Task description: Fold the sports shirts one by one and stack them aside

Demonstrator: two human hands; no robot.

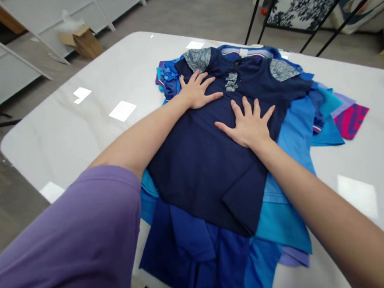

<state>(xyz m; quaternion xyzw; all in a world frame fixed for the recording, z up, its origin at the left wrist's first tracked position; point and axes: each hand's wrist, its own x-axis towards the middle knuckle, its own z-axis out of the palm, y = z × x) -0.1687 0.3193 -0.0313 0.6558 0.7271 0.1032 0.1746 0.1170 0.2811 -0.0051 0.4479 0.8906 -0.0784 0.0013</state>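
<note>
A navy blue shirt (pixel 207 169) with grey patterned shoulder patches lies spread on top of a pile of blue garments (pixel 282 208) on a glossy white table (pixel 63 135). My left hand (pixel 197 91) lies flat on the shirt's upper left chest, fingers spread. My right hand (pixel 248 124) presses flat on the shirt's middle, fingers spread too. Neither hand holds anything. A purple sleeve covers my left upper arm.
A magenta and blue garment (pixel 351 119) pokes out at the pile's right edge. A cardboard box (pixel 84 41) sits on the floor beyond the table's far left. Black stand legs (pixel 258 12) and patterned cushions (pixel 303 0) are behind the table.
</note>
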